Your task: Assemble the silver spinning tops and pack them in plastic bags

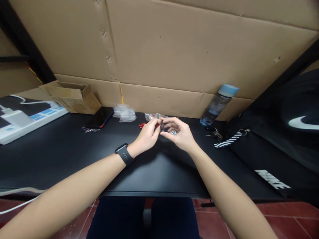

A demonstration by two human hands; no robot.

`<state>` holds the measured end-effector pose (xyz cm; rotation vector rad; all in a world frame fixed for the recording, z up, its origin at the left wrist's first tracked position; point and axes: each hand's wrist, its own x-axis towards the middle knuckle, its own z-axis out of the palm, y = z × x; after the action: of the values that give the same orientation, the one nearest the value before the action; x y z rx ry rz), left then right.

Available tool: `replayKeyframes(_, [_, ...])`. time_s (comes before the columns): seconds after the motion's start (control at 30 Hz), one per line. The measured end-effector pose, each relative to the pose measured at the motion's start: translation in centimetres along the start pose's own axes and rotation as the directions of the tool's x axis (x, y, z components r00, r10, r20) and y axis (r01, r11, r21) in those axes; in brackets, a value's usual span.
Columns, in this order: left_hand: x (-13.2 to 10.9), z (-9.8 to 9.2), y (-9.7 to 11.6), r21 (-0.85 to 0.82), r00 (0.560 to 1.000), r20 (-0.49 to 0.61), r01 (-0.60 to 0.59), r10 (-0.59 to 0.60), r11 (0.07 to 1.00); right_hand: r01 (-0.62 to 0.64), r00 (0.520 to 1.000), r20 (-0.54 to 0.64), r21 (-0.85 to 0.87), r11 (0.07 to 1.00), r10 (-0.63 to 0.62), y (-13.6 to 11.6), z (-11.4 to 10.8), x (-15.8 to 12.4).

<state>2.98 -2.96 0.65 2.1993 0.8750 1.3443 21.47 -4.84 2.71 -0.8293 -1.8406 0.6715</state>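
A small, dark, round disc (161, 125) is held on edge between my two hands, above the black table (159, 172). My left hand (147, 135), below a black wristwatch, pinches it from the left. From the right, the thumb and fingers of my right hand (181, 133) close on the same disc. Under the curled fingers of my right hand shows a shiny silver round piece (173, 132); whether the hand touches it I cannot tell. Small red pieces (142, 125) lie just beyond my left hand, and a clear plastic packet (152, 116) is behind the fingers.
Clear plastic bags (124, 113), a phone (101, 118) and an open cardboard box (74, 96) stand at the back left, by a white power strip (40, 119). Rightward are a water bottle (216, 106), keys (217, 133), a striped strap (228, 141) and a black bag (281, 149).
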Motion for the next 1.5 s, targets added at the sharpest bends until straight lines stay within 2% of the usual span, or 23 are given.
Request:
replayKeyframes(0.17, [-0.1, 0.0, 0.2, -0.105, 0.999, -0.01, 0.051, -0.052, 0.993, 0.016, 1.0, 0.002, -0.051, 0.999, -0.016, -0.4, -0.1, 0.0])
replayKeyframes(0.33, [-0.1, 0.3, -0.7, -0.226, 0.986, -0.068, 0.134, -0.153, 0.965, 0.003, 1.0, 0.004, 0.016, 1.0, -0.003, -0.2, -0.2, 0.1])
replayKeyframes(0.47, [-0.1, 0.1, -1.3, -0.189, 0.979, -0.046, 0.189, -0.201, 0.964, 0.002, 1.0, 0.003, 0.011, 1.0, -0.002, 0.1, -0.2, 0.1])
replayKeyframes(0.6, [0.1, -0.3, -0.8, -0.093, 0.987, 0.009, 0.162, -0.162, 0.982, 0.003, 1.0, 0.0, 0.013, 1.0, -0.003, 0.2, -0.3, 0.1])
replayKeyframes(0.77, [0.1, -0.2, -0.1, -0.049, 0.992, 0.05, 0.118, -0.116, 0.992, 0.0, 1.0, 0.012, 0.017, 1.0, 0.0, 0.1, -0.5, 0.2])
replayKeyframes(1.2, [-0.1, -0.4, 0.1, 0.041, 0.997, 0.032, 0.066, -0.067, 0.997, -0.023, 0.99, 0.14, -0.047, 0.999, 0.029, -0.5, -1.2, 0.1])
replayKeyframes(1.5, [-0.1, -0.7, 0.7, 0.034, 0.997, 0.056, 0.049, -0.051, 0.998, 0.002, 0.987, 0.158, -0.074, 0.997, 0.01, -0.8, -1.3, 0.1])
